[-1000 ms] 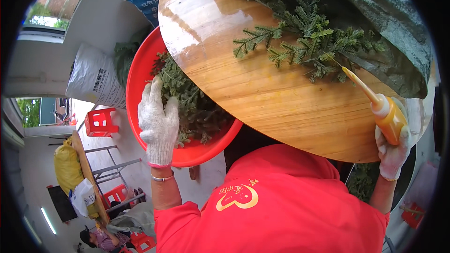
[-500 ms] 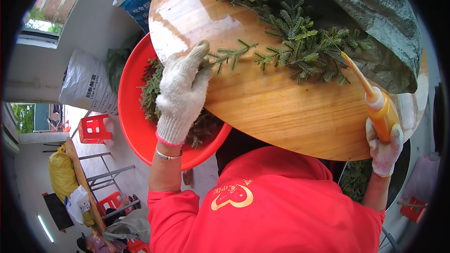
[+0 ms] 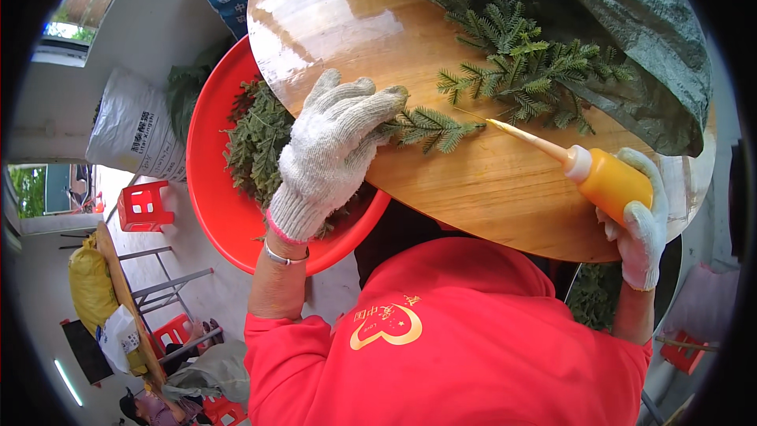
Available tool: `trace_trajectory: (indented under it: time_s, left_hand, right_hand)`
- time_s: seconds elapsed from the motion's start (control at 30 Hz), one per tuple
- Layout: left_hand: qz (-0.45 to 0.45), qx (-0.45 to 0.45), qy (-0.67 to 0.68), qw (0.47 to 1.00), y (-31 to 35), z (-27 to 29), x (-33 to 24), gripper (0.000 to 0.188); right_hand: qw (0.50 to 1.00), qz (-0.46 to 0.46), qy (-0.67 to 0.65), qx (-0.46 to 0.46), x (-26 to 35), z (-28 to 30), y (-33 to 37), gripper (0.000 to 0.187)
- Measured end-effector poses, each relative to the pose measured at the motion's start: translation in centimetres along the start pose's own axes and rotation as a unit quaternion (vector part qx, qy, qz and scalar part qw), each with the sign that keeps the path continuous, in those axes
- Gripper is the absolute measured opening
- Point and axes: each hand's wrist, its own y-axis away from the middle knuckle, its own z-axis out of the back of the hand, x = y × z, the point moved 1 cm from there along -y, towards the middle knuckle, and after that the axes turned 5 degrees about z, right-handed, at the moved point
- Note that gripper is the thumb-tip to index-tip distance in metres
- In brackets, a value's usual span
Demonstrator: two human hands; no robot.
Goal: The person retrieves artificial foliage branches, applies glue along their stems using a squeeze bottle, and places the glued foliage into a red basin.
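My left hand (image 3: 335, 146), in a white knit glove, pinches the stem end of a green fir-like sprig (image 3: 435, 128) over the near left part of the round wooden table. My right hand (image 3: 645, 225), also gloved, grips a squeeze bottle (image 3: 617, 185) of orange-yellow liquid near the table's right edge. The bottle lies tilted, its long nozzle pointing left. A thin yellow strand trails from the nozzle tip, just right of the sprig and apart from it. Beyond the sprig lies a pile of similar green branches (image 3: 524, 71).
A red basin (image 3: 225, 225) holding several green sprigs stands below the table (image 3: 473, 189) at its left edge. A grey-green plastic sheet (image 3: 631, 24) covers the far right. White sack (image 3: 130, 130) and red stool (image 3: 146, 207) stand left; another person (image 3: 150, 406) sits lower left.
My left hand has shifted right, turning the sprig so that more of its needles show. My right hand has tipped the squeeze bottle over to the left, bringing its nozzle near the sprig.
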Motion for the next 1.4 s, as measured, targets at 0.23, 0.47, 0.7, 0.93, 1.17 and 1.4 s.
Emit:
trace_trajectory:
  time_s: [0.23,0.47,0.7,0.93,1.17,1.4]
  left_hand:
    - [0.027,0.016,-0.023,0.999,-1.3,0.3,0.7,0.05]
    - [0.032,-0.109,-0.091,0.989,0.7,0.0,-1.1,0.047]
    - [0.072,-0.056,-0.02,0.996,1.9,-1.0,-1.6,0.042]
    - [0.054,-0.07,-0.023,0.996,2.0,-1.3,-1.1,0.046]
    - [0.07,-0.074,-0.024,0.995,2.6,-1.3,-1.1,0.049]
    - [0.067,-0.041,-0.031,0.996,3.2,-0.4,-2.1,0.055]
  right_hand:
    - [0.996,-0.035,0.068,0.04,0.7,-0.8,-0.9,0.074]
    - [0.997,-0.037,0.072,0.02,0.4,-0.7,-0.4,0.073]
    - [1.0,0.019,0.002,-0.01,0.1,-0.3,-0.1,0.076]
    - [0.995,0.057,0.063,0.055,1.5,-3.9,-2.2,0.074]
    - [0.989,-0.019,0.124,0.074,2.1,-4.7,-2.7,0.067]
    - [0.989,-0.037,0.125,0.074,1.3,-4.9,-2.8,0.063]
